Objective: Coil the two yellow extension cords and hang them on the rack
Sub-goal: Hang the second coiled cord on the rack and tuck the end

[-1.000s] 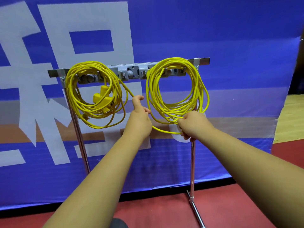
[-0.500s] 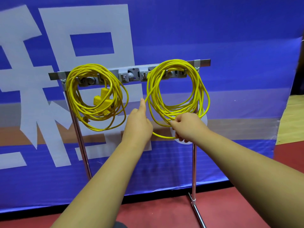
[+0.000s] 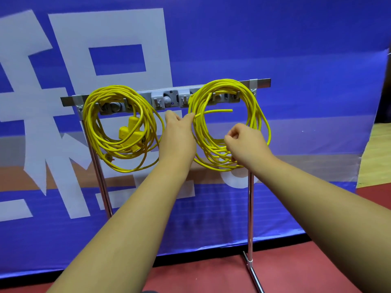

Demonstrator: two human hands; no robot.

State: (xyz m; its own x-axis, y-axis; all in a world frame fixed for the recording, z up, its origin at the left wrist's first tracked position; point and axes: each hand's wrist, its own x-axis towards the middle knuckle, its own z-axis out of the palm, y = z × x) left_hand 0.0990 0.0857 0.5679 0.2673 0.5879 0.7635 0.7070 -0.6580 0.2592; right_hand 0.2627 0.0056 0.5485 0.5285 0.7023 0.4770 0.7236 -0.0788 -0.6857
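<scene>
Head view: right coil (image 3: 229, 125) hangs on rack (image 3: 261, 83), left coil (image 3: 122, 127) beside it, also hung. My left hand (image 3: 178, 136) pinches loose strand (image 3: 213, 112) at right coil's left edge. My right hand (image 3: 245, 142) grips bundled bottom loops. Likely step: tidying last loose end. Next: tuck strand through loops without dragging coil off hooks. Open gap between coils; banner (image 3: 296, 49) close behind.
</scene>
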